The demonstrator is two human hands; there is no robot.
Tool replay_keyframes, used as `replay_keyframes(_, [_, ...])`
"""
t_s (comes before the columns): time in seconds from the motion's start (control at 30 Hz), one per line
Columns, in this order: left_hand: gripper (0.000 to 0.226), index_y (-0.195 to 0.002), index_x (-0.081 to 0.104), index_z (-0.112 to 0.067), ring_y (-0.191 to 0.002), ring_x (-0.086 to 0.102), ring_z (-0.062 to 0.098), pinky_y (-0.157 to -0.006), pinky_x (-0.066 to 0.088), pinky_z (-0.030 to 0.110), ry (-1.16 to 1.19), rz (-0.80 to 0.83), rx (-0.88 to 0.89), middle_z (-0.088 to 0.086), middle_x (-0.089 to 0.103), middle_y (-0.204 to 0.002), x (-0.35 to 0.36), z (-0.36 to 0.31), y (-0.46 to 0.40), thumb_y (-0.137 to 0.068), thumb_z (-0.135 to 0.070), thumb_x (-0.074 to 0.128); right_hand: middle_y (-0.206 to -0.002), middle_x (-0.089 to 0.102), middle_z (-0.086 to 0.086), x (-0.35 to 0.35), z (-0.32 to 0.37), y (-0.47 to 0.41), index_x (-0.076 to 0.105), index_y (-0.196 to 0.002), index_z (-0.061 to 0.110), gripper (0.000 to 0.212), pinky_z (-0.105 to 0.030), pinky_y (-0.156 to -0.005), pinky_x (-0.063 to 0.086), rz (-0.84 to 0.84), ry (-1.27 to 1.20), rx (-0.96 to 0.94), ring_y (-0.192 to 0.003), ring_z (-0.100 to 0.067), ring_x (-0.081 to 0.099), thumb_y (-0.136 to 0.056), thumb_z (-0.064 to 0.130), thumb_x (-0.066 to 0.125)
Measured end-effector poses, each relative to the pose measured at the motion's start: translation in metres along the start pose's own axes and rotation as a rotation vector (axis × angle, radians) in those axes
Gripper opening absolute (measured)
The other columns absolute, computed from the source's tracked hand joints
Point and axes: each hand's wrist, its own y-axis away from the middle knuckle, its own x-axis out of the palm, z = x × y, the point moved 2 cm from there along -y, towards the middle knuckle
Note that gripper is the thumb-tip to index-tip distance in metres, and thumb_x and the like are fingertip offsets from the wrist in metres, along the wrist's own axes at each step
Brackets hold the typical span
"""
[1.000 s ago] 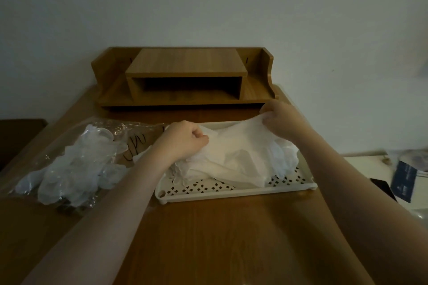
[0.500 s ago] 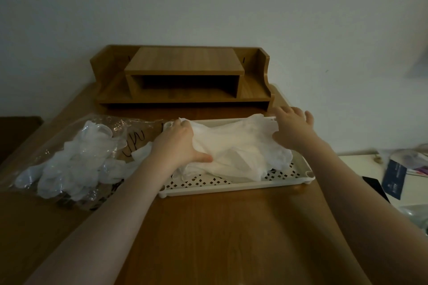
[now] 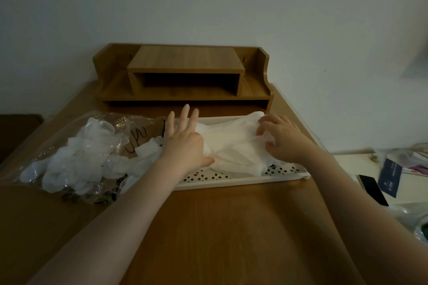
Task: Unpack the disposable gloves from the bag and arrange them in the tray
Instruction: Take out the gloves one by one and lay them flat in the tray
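The head view looks down over a brown wood-grain worktop (image 3: pixel 220 227) set against a pale wall. A shallow white plastic tray with a perforated floor (image 3: pixel 243 179) lies across the middle of it, and a loose heap of thin white disposable gloves (image 3: pixel 231 146) rests inside the tray, covering most of its floor; only a strip of the patterned holes shows along the near edge.

The left hand (image 3: pixel 185 143) lies flat on the left end of the heap, fingers straight and spread, the fingertips reaching past the tray's far left corner and the thumb lying on the gloves. The right hand (image 3: pixel 281 139) sits on the right end of the heap with its fingers bent down into the material; it appears to pinch a fold between thumb and fingers, though the dim light leaves that uncertain. A thin gold ring (image 3: pixel 279 119) shows on one finger.

Left of the tray, touching it, a crinkled clear plastic bag (image 3: pixel 74 152) lies on its side with more translucent white gloves inside, some spilling towards the tray.

A brown wooden desk organiser with an open slot (image 3: pixel 185 76) stands at the back. On a white side surface to the right lie a black phone (image 3: pixel 372 190) and a dark blue card (image 3: pixel 390 177).
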Motion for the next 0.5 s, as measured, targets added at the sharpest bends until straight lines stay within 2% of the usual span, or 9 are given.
replay_keyframes(0.03, [0.056, -0.097, 0.069, -0.016, -0.144, -0.014, 0.029, -0.112, -0.015, 0.051, -0.003, 0.012, 0.002, 0.008, -0.001, -0.159, 0.002, 0.001, -0.001, -0.082, -0.066, 0.050, -0.142, 0.041, 0.003, -0.003, 0.000, 0.000, 0.059, -0.112, 0.022, 0.028, -0.038, -0.114, 0.021, -0.056, 0.006, -0.001, -0.136, -0.023, 0.029, -0.089, 0.010, 0.051])
replay_keyframes(0.1, [0.065, -0.116, 0.064, -0.012, -0.145, -0.005, 0.027, -0.114, -0.012, 0.047, 0.006, 0.022, 0.002, 0.009, 0.011, -0.158, 0.007, 0.004, -0.002, -0.084, -0.066, 0.046, -0.131, 0.052, 0.000, -0.007, -0.001, 0.001, 0.065, -0.099, 0.018, 0.018, -0.036, -0.111, 0.025, -0.208, 0.085, -0.016, -0.129, -0.023, 0.039, -0.091, 0.008, 0.052])
replay_keyframes(0.17, [0.079, -0.140, 0.040, -0.009, -0.146, 0.001, 0.026, -0.116, -0.009, 0.045, 0.019, 0.036, -0.011, 0.010, 0.013, -0.158, 0.012, 0.006, -0.001, -0.086, -0.066, 0.042, -0.132, 0.053, 0.001, -0.007, 0.003, 0.004, 0.068, -0.097, 0.021, 0.017, -0.038, -0.116, 0.013, -0.241, 0.241, -0.031, -0.133, -0.023, 0.034, -0.092, 0.012, 0.055])
replay_keyframes(0.23, [0.085, -0.148, 0.022, -0.010, -0.146, 0.002, 0.027, -0.116, -0.008, 0.044, 0.044, 0.039, -0.025, 0.012, 0.008, -0.158, 0.015, 0.008, 0.000, -0.087, -0.066, 0.040, -0.144, 0.041, 0.003, -0.005, 0.010, 0.009, 0.069, -0.102, 0.028, 0.021, -0.046, -0.116, -0.008, -0.176, 0.313, -0.014, -0.143, -0.023, 0.015, -0.091, 0.017, 0.054])
replay_keyframes(0.3, [0.084, -0.150, 0.015, -0.013, -0.146, 0.001, 0.028, -0.116, -0.008, 0.043, 0.079, 0.050, -0.034, 0.013, 0.004, -0.159, 0.016, 0.008, 0.001, -0.088, -0.064, 0.040, -0.147, 0.038, 0.003, -0.007, 0.024, 0.015, 0.070, -0.103, 0.028, 0.029, -0.048, -0.113, -0.017, -0.231, 0.235, -0.039, -0.145, -0.024, 0.008, -0.090, 0.030, 0.045])
replay_keyframes(0.37, [0.084, -0.150, 0.011, -0.016, -0.146, -0.001, 0.030, -0.116, -0.007, 0.043, 0.094, 0.062, -0.037, 0.014, 0.000, -0.159, 0.016, 0.007, 0.002, -0.088, -0.063, 0.041, -0.143, 0.045, 0.001, -0.010, 0.045, 0.020, 0.069, -0.105, 0.026, 0.045, -0.044, -0.113, -0.012, -0.297, 0.176, -0.120, -0.143, -0.024, 0.019, -0.087, 0.048, 0.034])
replay_keyframes(0.4, [0.084, -0.151, 0.009, -0.016, -0.146, -0.001, 0.030, -0.116, -0.007, 0.043, 0.095, 0.064, -0.040, 0.014, -0.001, -0.159, 0.016, 0.007, 0.002, -0.088, -0.063, 0.041, -0.141, 0.047, 0.001, -0.008, 0.053, 0.020, 0.068, -0.106, 0.026, 0.046, -0.043, -0.113, -0.008, -0.282, 0.170, -0.159, -0.142, -0.023, 0.023, -0.087, 0.055, 0.036])
replay_keyframes(0.43, [0.085, -0.151, 0.006, -0.017, -0.146, -0.002, 0.029, -0.116, -0.007, 0.043, 0.094, 0.065, -0.040, 0.013, -0.001, -0.159, 0.017, 0.008, 0.002, -0.088, -0.064, 0.041, -0.141, 0.047, 0.002, -0.005, 0.058, 0.019, 0.066, -0.110, 0.026, 0.043, -0.041, -0.114, -0.005, -0.244, 0.191, -0.192, -0.141, -0.022, 0.026, -0.088, 0.056, 0.044])
replay_keyframes(0.5, [0.089, -0.151, -0.002, -0.017, -0.146, -0.003, 0.027, -0.115, -0.008, 0.042, 0.100, 0.074, -0.044, 0.010, -0.003, -0.159, 0.019, 0.010, 0.001, -0.088, -0.064, 0.040, -0.139, 0.048, 0.001, 0.005, 0.064, 0.015, 0.064, -0.114, 0.024, 0.031, -0.038, -0.115, 0.000, -0.152, 0.240, -0.231, -0.138, -0.021, 0.030, -0.089, 0.040, 0.058])
